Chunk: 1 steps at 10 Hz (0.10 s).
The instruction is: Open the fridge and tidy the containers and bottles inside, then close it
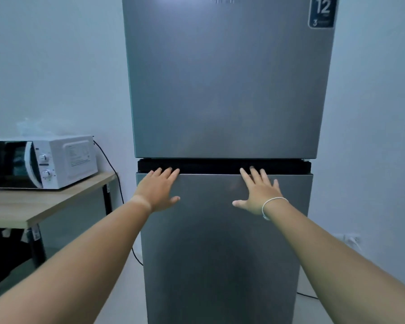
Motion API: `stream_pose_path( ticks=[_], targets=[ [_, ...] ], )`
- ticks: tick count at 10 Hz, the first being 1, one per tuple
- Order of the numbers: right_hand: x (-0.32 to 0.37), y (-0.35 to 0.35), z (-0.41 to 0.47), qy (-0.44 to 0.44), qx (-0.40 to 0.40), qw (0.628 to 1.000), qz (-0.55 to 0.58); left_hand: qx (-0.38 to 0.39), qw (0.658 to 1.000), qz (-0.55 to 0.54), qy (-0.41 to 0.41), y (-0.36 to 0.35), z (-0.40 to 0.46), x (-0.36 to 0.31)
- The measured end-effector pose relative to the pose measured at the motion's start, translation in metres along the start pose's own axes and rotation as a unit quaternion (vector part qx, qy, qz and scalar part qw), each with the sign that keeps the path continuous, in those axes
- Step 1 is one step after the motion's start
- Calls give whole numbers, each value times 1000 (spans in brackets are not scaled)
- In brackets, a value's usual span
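A tall grey two-door fridge stands straight ahead, both doors shut. A dark gap separates the upper door from the lower door. My left hand lies flat on the top of the lower door, fingers spread, tips at the gap. My right hand lies flat to the right of it in the same way, with a white band on the wrist. Neither hand holds anything. The fridge's contents are hidden.
A white microwave sits on a wooden table to the left, its black cable trailing down beside the fridge. A wall socket is low on the right wall. A dark sticker marks the upper door's corner.
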State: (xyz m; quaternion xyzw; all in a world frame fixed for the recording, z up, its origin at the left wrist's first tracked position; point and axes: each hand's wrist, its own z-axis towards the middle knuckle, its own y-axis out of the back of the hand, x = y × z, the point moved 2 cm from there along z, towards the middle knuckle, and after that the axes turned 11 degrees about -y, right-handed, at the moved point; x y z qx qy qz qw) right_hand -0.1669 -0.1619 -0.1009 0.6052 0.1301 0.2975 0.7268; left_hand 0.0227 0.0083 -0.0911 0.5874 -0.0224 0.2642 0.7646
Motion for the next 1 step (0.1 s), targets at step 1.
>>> stream_pose_path(
  ticks=[1],
  targets=[
    [10, 7, -17, 19, 19, 1000, 6, 7, 1000, -25, -7, 5, -12, -5]
  ],
)
